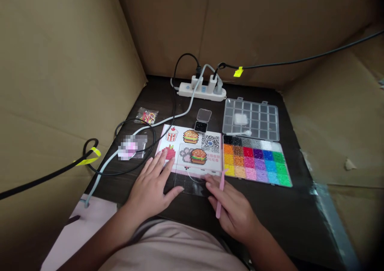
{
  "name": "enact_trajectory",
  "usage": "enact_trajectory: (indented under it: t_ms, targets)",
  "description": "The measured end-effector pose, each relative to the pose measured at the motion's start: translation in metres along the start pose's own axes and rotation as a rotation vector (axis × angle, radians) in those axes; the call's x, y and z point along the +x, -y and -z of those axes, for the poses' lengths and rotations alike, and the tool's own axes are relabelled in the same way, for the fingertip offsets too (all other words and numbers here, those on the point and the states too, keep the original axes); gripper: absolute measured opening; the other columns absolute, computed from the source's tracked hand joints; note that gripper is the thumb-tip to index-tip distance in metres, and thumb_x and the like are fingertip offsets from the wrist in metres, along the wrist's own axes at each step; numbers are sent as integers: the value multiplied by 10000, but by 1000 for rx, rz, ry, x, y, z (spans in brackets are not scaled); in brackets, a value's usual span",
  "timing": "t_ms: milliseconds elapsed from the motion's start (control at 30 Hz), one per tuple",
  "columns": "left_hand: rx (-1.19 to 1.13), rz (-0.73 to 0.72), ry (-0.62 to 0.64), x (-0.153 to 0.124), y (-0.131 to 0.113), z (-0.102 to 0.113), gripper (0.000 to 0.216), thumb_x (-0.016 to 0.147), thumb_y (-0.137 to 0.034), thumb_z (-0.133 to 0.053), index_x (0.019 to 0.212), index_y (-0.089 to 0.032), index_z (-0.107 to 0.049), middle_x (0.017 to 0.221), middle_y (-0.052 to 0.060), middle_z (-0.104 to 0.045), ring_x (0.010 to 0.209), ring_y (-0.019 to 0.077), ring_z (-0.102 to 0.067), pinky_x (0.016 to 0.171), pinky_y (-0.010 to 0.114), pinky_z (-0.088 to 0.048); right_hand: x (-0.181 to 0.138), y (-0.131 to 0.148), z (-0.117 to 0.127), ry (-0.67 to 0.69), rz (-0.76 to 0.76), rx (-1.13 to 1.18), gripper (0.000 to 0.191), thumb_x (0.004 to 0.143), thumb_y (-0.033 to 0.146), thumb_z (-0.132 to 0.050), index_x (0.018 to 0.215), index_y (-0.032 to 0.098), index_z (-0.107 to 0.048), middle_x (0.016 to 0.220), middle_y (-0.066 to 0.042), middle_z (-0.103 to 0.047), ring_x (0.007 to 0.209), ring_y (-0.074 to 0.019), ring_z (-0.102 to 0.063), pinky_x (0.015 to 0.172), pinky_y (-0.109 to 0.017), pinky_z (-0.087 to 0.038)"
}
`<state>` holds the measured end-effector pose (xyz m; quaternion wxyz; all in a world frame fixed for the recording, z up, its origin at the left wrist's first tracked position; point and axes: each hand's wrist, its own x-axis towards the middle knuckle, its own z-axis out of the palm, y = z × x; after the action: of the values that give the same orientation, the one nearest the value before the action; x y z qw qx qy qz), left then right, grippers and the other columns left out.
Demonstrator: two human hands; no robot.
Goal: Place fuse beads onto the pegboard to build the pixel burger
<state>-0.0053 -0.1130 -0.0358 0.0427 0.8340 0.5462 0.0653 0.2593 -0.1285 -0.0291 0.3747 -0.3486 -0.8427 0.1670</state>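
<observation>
My left hand [151,185] lies flat with fingers spread, its fingertips on the left edge of a clear bead pegboard [192,171] and the pattern card [192,147] under it. My right hand [232,211] is closed round pink tweezers [221,193], whose tip points toward the board's right edge. The card shows a cupcake, burgers, a strawberry and a QR code. A bead box [255,161] with many coloured compartments sits just right of the card, its clear lid [251,120] folded open behind it.
A small open black bead case [201,126] stands behind the card. A white power strip [202,91] with plugs and cables lies at the back. A small bag of coloured bits [146,116] and looping black cable [132,147] are on the left. Cardboard walls surround the dark table.
</observation>
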Motion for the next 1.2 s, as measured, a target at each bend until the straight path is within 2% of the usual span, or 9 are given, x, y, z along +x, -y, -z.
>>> enact_trajectory:
  t_ms: [200,567,933,1200]
  targets:
    - [-7,9,15,-1,0,1,758,908,-614,-452,1506,-179,-286,1593,163,-222,1471,333,-231,1140,535,-337,0,-2,-4,77,3,-75,494,853,-3,-531,1336,102,-526,1304,-196,-624,1267,-244,-571,1042,-441,-517]
    - [-3,10,8,-3,1,-2,737,910,-595,-461,1509,-198,-294,1593,145,-227,1464,342,-245,1127,543,-362,-3,-5,-4,87,10,-136,488,857,8,-509,1333,112,-531,1315,-153,-626,1274,-230,-565,1040,-422,-513]
    - [56,1,12,-2,0,-1,755,920,-599,-433,1531,-210,-223,1599,129,-210,1464,328,-253,1115,528,-387,-4,-5,-2,95,17,-141,464,859,16,-507,1314,100,-548,1321,-155,-622,1284,-226,-555,1046,-400,-505]
    - [56,-7,0,-3,1,-2,744,910,-602,-451,1519,-215,-266,1595,120,-223,1467,331,-241,1113,526,-393,-8,-8,-6,96,2,-119,509,844,7,-513,1342,111,-531,1339,-157,-608,1284,-248,-555,1041,-426,-511]
